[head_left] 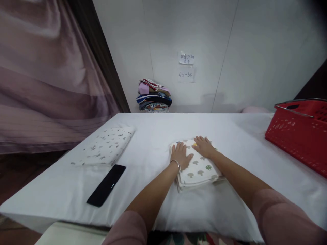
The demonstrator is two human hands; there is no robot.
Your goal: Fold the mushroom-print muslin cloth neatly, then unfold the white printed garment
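Two flat palms on a mushroom-print cloth

Closest in, the folded mushroom-print cloth (200,166) lies on the white-covered table (143,197), squarely between the person's forearms, a spot both arms can reach evenly. The left hand (180,156) rests along its left side, the right hand (203,147) near its far edge; both are palm down with fingers spread, gripping nothing. Spread like that, I'd say they keep the layers flat. To the left sits a black phone-like slab (106,185), apart from the cloth and probably out of the way. Just beyond it lies a second printed cloth (106,146). A red basket (296,134) stands at the right, seemingly leaving the middle free. Farthest off, by the wall, folded textiles (154,97) are piled up, perhaps to save room.
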